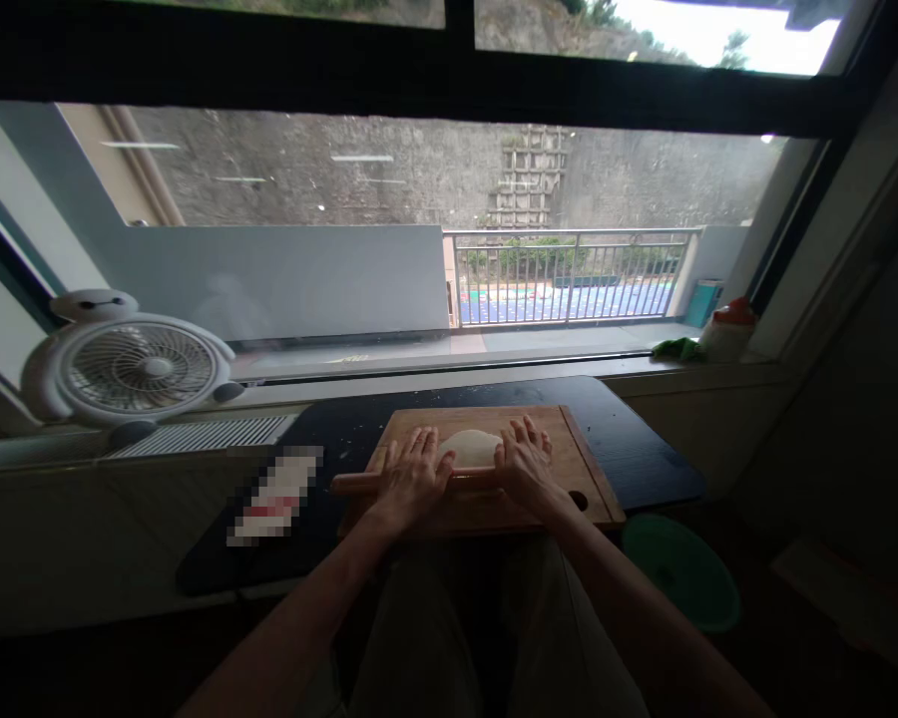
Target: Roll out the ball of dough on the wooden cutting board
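A wooden rolling pin [474, 480] lies crosswise on a wooden cutting board [569, 464]. My left hand [415, 477] rests palm down over the pin's left part, its fingers stretched forward. Over the right part lies my right hand [525, 464], also flat, with the fingers spread and the pin's right end hidden beneath it. Between the hands, just beyond the pin, is a flattened pale piece of dough [471, 445]. Whether the pin presses on its near edge I cannot tell.
The board sits on a black table [621, 439] with white specks at its far left. A blurred-out item [278, 496] lies on the left. A white fan [146, 367] stands by the window; a bottle with a red top [729, 329] is on the sill. Below right is a green basin [680, 573].
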`<state>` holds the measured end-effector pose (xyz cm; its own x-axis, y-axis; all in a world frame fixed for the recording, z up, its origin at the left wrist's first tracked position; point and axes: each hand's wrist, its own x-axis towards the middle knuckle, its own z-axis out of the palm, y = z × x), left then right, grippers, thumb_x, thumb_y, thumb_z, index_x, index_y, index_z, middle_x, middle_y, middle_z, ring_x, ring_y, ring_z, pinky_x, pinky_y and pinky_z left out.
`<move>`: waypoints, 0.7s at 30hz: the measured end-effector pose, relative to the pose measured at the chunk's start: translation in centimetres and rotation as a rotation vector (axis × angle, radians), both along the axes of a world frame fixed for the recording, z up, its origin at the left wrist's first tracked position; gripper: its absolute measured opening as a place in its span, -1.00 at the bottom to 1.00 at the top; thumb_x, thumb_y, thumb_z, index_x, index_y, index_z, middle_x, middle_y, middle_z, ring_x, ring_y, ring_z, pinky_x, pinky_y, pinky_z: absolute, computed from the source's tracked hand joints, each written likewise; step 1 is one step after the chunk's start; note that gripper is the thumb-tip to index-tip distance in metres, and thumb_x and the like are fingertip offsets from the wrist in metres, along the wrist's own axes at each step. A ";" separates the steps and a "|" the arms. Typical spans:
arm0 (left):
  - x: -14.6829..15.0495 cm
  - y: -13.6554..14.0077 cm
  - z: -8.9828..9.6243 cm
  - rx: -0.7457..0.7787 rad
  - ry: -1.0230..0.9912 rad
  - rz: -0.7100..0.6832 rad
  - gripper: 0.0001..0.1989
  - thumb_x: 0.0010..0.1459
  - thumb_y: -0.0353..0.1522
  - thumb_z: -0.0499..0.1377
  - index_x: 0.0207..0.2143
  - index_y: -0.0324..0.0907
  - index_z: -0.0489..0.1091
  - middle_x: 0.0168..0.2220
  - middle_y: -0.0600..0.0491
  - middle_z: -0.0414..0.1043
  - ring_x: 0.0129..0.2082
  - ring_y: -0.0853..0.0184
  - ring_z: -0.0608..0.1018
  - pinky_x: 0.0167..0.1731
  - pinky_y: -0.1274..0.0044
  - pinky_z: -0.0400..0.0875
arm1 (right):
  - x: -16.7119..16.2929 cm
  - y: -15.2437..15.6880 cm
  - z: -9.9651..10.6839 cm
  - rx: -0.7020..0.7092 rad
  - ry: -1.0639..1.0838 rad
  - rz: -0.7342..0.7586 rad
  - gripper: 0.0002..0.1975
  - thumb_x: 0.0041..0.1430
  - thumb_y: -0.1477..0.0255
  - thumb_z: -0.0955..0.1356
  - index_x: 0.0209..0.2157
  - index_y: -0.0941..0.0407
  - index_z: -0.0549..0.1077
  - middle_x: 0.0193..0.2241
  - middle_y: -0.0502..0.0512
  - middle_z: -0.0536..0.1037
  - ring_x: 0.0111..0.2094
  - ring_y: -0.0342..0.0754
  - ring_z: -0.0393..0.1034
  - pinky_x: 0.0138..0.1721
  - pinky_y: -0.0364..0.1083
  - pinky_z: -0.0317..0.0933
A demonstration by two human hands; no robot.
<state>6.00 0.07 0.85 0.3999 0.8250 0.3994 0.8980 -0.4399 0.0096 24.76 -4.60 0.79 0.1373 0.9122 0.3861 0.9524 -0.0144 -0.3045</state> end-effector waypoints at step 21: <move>-2.0 -3.7 -1.0 0.015 0.076 -0.174 -0.41 0.27 -0.13 -0.23 0.23 -0.29 0.04 0.24 -0.09 0.04 0.26 0.20 0.06 0.22 0.24 -0.16 | -0.3 -3.3 -2.0 0.072 -0.075 0.099 -0.57 0.25 0.39 0.08 0.11 0.11 0.24 0.18 0.13 0.20 0.26 0.09 -0.24 0.19 0.14 -0.29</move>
